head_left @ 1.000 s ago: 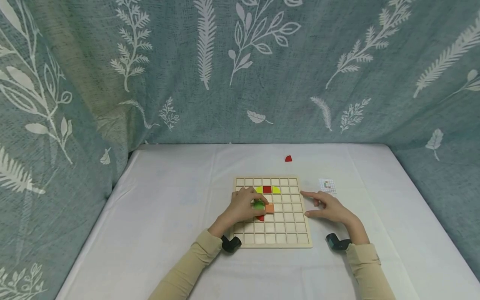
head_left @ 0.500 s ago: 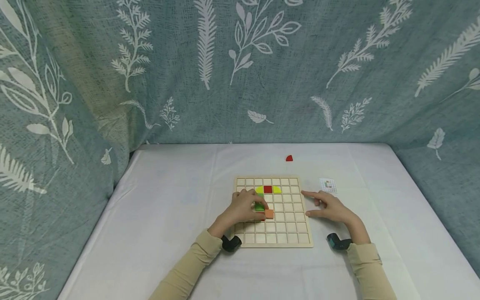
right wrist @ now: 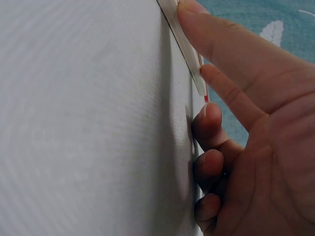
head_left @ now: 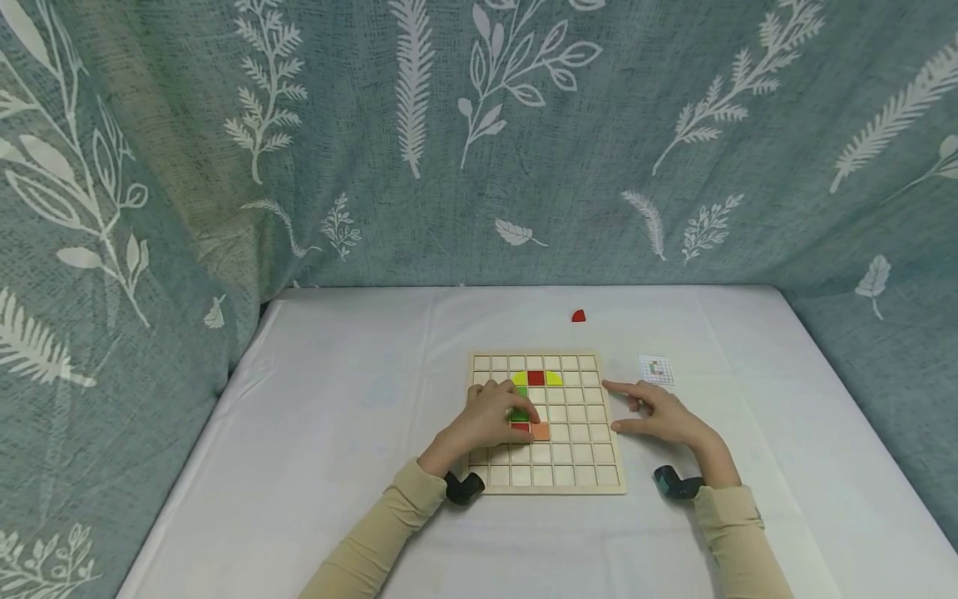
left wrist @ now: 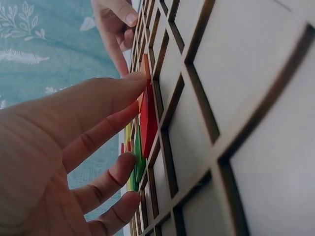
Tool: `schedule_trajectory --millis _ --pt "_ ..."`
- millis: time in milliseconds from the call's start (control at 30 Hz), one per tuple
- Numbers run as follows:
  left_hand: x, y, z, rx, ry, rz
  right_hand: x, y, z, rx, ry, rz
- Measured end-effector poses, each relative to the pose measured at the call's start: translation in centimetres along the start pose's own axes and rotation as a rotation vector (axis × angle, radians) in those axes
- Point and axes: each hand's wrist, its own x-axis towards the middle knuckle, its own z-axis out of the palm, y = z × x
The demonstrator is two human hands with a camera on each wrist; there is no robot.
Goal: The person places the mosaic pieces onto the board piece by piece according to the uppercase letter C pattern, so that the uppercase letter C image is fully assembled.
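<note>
In the head view, a wooden grid board [head_left: 576, 488] lies on the table. My left hand [head_left: 490, 416] is over its middle, pinching a square orange tile [head_left: 542, 431] between thumb and index finger. The tile lies at a cell right of a red piece [head_left: 520, 428], which the fingers partly cover. Green pieces [head_left: 520, 415] show above the red one. Further up sit a red square [head_left: 535, 378] and two yellow pieces [head_left: 555, 378]. My right hand [head_left: 659, 413] touches the board's right edge with thumb and index fingertips; in the right wrist view its other fingers curl loosely.
Beyond the board lies a loose red quarter-round piece [head_left: 579, 316]. A small printed card with a coloured grid pattern [head_left: 656, 369] is to the board's right. The white-covered table [head_left: 344, 399] ends at a patterned curtain [head_left: 449, 208].
My left hand has moved the orange tile slightly toward me, and it now lies flatter, level with the red piece. My right hand stays at the board's edge.
</note>
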Motion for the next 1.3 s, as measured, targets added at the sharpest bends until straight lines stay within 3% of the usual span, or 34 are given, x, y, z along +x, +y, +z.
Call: schedule_trajectory --millis 667,1300 --pt "0.4 0.1 0.2 -0.025 0.018 0.036 0.0 -0.2 -0.1 0.001 0.014 -0.018" --pt "4.3 0.2 -1.7 -0.030 0.079 0.035 0.2 0.4 0.0 0.018 0.030 -0.062"
